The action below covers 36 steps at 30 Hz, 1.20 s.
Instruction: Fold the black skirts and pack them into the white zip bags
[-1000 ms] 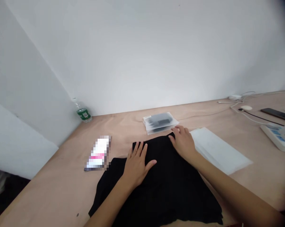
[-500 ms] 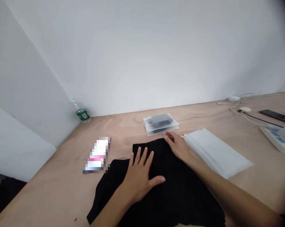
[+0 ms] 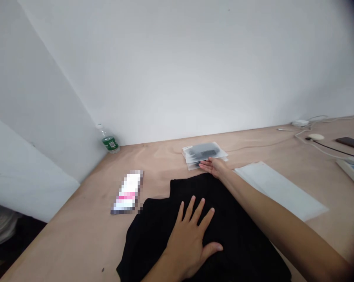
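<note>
A black garment (image 3: pixel 153 231) lies spread on the table in front of me, its near part cut off by the bottom of the view. My left hand (image 3: pixel 188 239) rests palm down on it with the fingers spread. At the garment's far edge is my right hand (image 3: pixel 216 167), fingers stretched to the left and the palm partly turned up. Its fingertips overlap the front corner of some frosted plastic bags (image 3: pixel 202 150) with dark contents; whether they touch is unclear. I see nothing held in either hand.
A stack of white plastic bags (image 3: pixel 285 192) lies right of my right forearm. A phone (image 3: pixel 128 192) with a blurred screen is on the left, and a green-labelled bottle (image 3: pixel 109 143) stands by the wall. Cables, a dark phone (image 3: pixel 351 143) and a power strip (image 3: pixel 353 172) lie far right.
My left hand has slid toward me and to the right over the garment. My right hand has moved from the garment's far edge to the frosted bags' front, its fingers now straighter.
</note>
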Each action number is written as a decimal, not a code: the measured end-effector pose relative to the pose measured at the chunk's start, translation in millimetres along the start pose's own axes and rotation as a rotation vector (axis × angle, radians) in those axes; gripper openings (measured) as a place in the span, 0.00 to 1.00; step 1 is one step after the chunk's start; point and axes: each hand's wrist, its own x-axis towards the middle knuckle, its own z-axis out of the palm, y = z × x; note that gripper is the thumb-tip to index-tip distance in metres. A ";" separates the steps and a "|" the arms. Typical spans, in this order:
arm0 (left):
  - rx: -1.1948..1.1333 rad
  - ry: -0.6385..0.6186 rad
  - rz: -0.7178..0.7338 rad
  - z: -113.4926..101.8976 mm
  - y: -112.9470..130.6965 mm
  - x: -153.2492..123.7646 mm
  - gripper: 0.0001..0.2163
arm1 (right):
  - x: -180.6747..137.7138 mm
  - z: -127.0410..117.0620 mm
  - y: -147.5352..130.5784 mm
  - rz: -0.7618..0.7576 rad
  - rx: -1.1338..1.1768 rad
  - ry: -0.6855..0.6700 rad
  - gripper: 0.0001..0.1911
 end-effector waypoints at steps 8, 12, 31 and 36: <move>-0.054 0.545 -0.069 -62.2 7.5 -6.6 0.19 | -62.3 -12.8 -6.0 -0.087 -0.147 -0.154 0.11; -0.200 0.565 -0.413 -100.1 -8.8 5.1 0.16 | -112.2 -31.7 7.4 0.034 -0.334 -0.364 0.04; -0.771 0.317 -0.568 -85.8 -9.1 3.2 0.13 | -172.0 -17.6 3.9 -0.501 -0.966 -0.680 0.16; -0.793 0.526 -0.745 -88.3 -45.6 -11.9 0.14 | -179.2 -51.1 -5.7 -0.241 -0.897 -0.669 0.17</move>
